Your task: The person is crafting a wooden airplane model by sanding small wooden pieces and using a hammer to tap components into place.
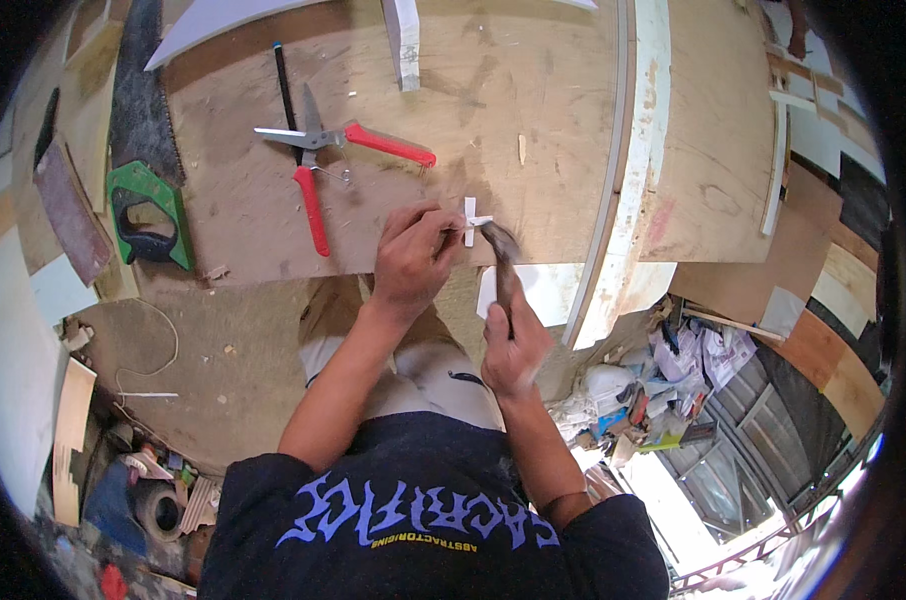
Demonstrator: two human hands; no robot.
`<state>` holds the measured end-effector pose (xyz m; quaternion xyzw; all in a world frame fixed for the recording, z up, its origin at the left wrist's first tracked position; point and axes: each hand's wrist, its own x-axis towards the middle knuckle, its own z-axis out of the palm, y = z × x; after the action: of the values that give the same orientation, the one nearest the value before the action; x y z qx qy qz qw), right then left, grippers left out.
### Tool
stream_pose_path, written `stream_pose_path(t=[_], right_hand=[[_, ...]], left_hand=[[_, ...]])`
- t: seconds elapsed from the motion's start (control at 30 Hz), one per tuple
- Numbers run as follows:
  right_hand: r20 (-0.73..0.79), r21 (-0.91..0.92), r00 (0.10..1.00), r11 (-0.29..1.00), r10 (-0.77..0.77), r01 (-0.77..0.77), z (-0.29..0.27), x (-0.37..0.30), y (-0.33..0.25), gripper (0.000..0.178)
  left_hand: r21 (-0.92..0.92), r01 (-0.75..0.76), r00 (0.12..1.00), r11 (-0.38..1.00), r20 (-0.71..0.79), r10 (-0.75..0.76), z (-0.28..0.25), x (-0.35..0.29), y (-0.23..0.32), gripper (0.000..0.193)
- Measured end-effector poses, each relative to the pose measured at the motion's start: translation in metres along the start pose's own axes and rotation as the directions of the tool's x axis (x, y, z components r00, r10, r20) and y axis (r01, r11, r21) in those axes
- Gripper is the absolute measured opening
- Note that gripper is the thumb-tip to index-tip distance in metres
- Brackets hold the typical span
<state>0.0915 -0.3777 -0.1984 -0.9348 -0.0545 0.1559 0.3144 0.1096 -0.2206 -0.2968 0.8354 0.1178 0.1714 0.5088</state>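
Note:
Near the front edge of the wooden table, two small white strips (pixel 469 237) lie crossed. My left hand (pixel 411 258) is closed, its thumb and fingertips pinching at the left end of the crosswise strip; whether a nail is also between them I cannot tell. In my right hand (pixel 516 350) is a hammer (pixel 504 285), gripped by its handle. Its head, blurred by motion, is at the right end of the crosswise strip. Red-handled snips (pixel 318 140) lie spread on the table beyond my left hand, across a thin black pen-like stick (pixel 282 80).
On the left are a green-handled handsaw (pixel 151 215) and a second blade-like tool (pixel 71 212). Long white-edged boards (pixel 638 150) cross the table at right, overhanging its front edge. A white panel piece (pixel 533 290) sticks out beside my right hand. Bags and scraps (pixel 663 370) are heaped at lower right.

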Motion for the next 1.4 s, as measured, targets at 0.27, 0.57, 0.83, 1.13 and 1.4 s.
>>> stream_pose_path(t=[0.27,0.57,0.83,1.13,1.4], right_hand=[[0.027,-0.063,0.998,0.997,-0.052,0.053,-0.003,0.007,-0.003,0.047],[-0.017,-0.019,1.0,1.0,0.005,-0.005,-0.001,0.004,-0.007,0.047],[-0.019,0.068,0.997,0.995,0.07,-0.068,0.009,-0.006,0.003,0.048],[-0.045,0.068,0.999,0.998,0.007,-0.004,0.004,-0.009,0.009,0.047],[-0.022,0.068,0.998,0.996,0.052,-0.05,0.003,-0.012,0.006,0.045]], left_hand=[[0.025,-0.03,0.999,0.999,-0.014,0.03,0.001,0.0,-0.001,0.025],[0.002,-0.013,1.0,1.0,-0.017,0.013,0.002,0.002,-0.003,0.026],[-0.013,-0.023,0.999,1.0,-0.03,0.023,0.0,0.0,-0.001,0.03],[-0.023,-0.024,1.0,0.999,-0.01,0.024,0.001,0.001,-0.003,0.027],[-0.03,-0.012,1.0,0.999,-0.021,0.012,0.001,0.002,-0.001,0.03]])
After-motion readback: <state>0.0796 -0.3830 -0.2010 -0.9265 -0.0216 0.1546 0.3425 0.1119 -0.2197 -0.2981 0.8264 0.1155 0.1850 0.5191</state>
